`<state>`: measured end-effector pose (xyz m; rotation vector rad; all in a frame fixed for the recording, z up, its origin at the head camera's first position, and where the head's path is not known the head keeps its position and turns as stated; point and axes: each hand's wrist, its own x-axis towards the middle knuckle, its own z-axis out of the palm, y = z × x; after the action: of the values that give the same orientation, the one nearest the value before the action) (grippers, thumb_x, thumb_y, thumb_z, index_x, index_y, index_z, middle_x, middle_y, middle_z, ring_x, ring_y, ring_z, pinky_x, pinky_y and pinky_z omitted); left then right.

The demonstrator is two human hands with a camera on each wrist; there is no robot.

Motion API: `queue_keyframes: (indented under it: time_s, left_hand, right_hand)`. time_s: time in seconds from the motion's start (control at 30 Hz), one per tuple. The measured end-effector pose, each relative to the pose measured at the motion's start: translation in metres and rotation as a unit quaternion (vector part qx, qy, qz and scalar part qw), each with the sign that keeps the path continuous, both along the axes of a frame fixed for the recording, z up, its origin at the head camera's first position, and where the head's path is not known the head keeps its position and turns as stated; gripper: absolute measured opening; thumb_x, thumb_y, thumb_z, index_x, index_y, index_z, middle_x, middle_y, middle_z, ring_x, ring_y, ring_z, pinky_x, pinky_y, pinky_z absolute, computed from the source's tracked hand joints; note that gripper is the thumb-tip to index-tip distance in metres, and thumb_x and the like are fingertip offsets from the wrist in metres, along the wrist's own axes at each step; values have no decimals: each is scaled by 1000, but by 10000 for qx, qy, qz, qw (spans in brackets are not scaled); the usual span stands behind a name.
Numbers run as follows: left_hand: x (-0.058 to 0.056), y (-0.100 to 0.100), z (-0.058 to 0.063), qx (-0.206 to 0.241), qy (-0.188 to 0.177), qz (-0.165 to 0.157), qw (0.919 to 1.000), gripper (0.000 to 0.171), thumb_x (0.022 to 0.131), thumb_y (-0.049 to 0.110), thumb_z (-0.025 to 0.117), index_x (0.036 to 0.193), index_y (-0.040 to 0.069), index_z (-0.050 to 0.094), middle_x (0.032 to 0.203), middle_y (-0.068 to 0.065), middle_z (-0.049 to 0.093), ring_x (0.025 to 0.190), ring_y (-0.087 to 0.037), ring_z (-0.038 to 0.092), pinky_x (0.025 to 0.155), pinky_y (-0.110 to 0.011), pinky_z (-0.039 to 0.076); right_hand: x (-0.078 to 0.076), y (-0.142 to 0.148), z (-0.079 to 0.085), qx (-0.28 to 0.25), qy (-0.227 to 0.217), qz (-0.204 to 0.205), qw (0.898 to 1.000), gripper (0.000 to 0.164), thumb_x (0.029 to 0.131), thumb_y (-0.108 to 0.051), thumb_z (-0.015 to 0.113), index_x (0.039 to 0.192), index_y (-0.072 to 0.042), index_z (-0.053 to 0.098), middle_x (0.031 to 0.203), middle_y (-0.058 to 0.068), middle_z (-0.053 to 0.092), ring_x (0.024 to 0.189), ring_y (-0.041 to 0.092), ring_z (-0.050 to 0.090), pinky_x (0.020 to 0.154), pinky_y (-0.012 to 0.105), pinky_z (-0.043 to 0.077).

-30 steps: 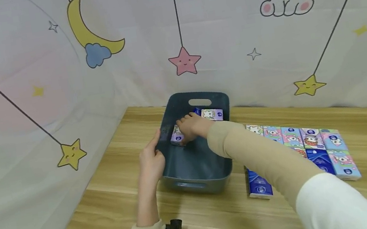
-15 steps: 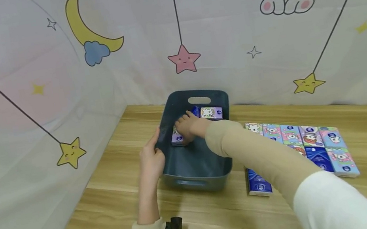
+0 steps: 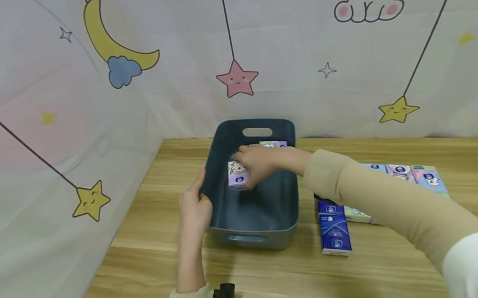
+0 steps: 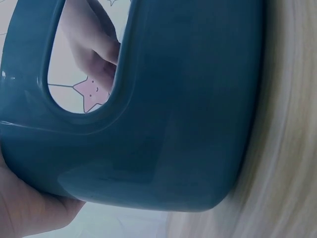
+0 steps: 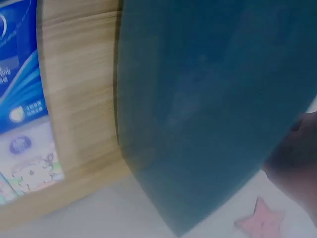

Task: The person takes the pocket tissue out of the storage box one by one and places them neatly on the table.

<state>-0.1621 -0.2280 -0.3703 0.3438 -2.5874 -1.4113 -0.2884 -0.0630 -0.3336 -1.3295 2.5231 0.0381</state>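
My left hand (image 3: 195, 209) grips the left rim of a dark teal plastic basket (image 3: 257, 221); in the left wrist view, part of that hand (image 4: 32, 210) is at the basket's side. My right hand (image 3: 260, 162) is inside the basket, thumb and fingers spread, beside a purple and white cartoon tissue pack (image 3: 237, 174) lying on the bottom. Its fingertips are close to the pack; whether they touch it is hard to tell. Another tissue pack (image 3: 274, 144) lies at the basket's far end, partly hidden by the right hand.
Right of the basket, rows of cartoon tissue packs (image 3: 429, 180) lie on the wooden table (image 3: 280, 288), partly covered by the right sleeve. A blue tissue pack (image 3: 334, 234) lies nearer the front. A printed white cloth (image 3: 296, 35) hangs behind.
The right hand has drawn back to the right from the purple tissue pack, its fingers now spread, and more of that pack shows. The left hand stays on the basket rim.
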Motion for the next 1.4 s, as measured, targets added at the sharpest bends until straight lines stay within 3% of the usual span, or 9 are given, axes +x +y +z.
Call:
queue_keyframes:
  time_s: [0.17, 0.37, 0.5, 0.6, 0.7, 0.73, 0.93, 1.2, 1.4]
  left_hand:
    - [0, 0, 0, 5, 26, -28, 10000, 67, 83, -7, 35, 145, 16, 43, 149, -13, 42, 118, -28, 49, 95, -42, 41]
    - [1, 1, 0, -20, 3, -52, 10000, 67, 84, -8, 34, 146, 16, 41, 149, -14, 42, 114, -31, 50, 92, -40, 42]
    - [1, 2, 1, -103, 10, -65, 9999, 66, 85, -7, 34, 146, 16, 41, 148, -14, 43, 102, -30, 54, 83, -37, 44]
    - [3, 2, 1, -65, -20, -97, 9999, 66, 85, -7, 34, 146, 16, 40, 149, -14, 42, 66, -24, 49, 67, -31, 43]
    - [4, 0, 1, -80, -30, -85, 9999, 66, 85, -8, 34, 146, 15, 40, 149, -13, 42, 52, -13, 33, 57, -27, 39]
    - [4, 0, 1, -76, -40, -92, 9999, 66, 85, -8, 34, 146, 15, 40, 150, -13, 41, 49, -12, 26, 54, -27, 37]
    - [3, 0, 0, -132, -43, -73, 9999, 66, 85, -7, 35, 146, 16, 41, 149, -14, 42, 48, -12, 25, 53, -26, 35]
    - [4, 1, 1, -46, -149, -134, 9998, 65, 87, -6, 34, 147, 16, 39, 149, -16, 41, 43, -10, 24, 47, -23, 34]
    - [4, 0, 2, -76, -143, -126, 9998, 65, 87, -6, 34, 147, 17, 39, 150, -15, 40, 44, -10, 23, 54, -26, 36]
  right_hand:
    - [5, 26, 13, -831, -610, -516, 9933, 78, 79, -38, 71, 141, -1, 42, 120, 12, 52, 96, 20, 51, 81, 31, 47]
    - [16, 59, 22, -1601, -819, -853, 9800, 80, 79, -37, 72, 144, -5, 40, 128, 12, 48, 102, 22, 51, 83, 33, 47]
    - [28, 81, 28, -2134, -940, -1091, 9663, 81, 78, -35, 72, 145, -7, 38, 128, 10, 45, 104, 23, 48, 82, 33, 46]
    - [40, 98, 30, -2438, -1005, -1292, 9559, 81, 77, -32, 73, 145, -8, 36, 124, 8, 44, 105, 23, 47, 85, 34, 47]
    - [51, 113, 30, -2598, -867, -1383, 9518, 83, 76, -30, 75, 145, -6, 35, 125, 8, 45, 108, 22, 47, 91, 38, 46]
    - [54, 119, 29, -2643, -817, -1408, 9506, 83, 76, -29, 75, 145, -6, 35, 125, 8, 46, 108, 22, 47, 92, 39, 46]
    - [73, 153, 18, -2854, -617, -1592, 9431, 82, 75, -23, 76, 145, -7, 35, 128, 8, 46, 114, 24, 47, 95, 48, 46]
    - [102, 194, -4, -2626, -411, -2028, 9425, 81, 75, -26, 77, 143, -8, 36, 131, 8, 45, 118, 28, 48, 94, 54, 46]
    - [124, 219, -24, -2622, -335, -2115, 9409, 78, 71, -19, 79, 138, -6, 40, 125, 7, 48, 116, 28, 49, 93, 53, 46]
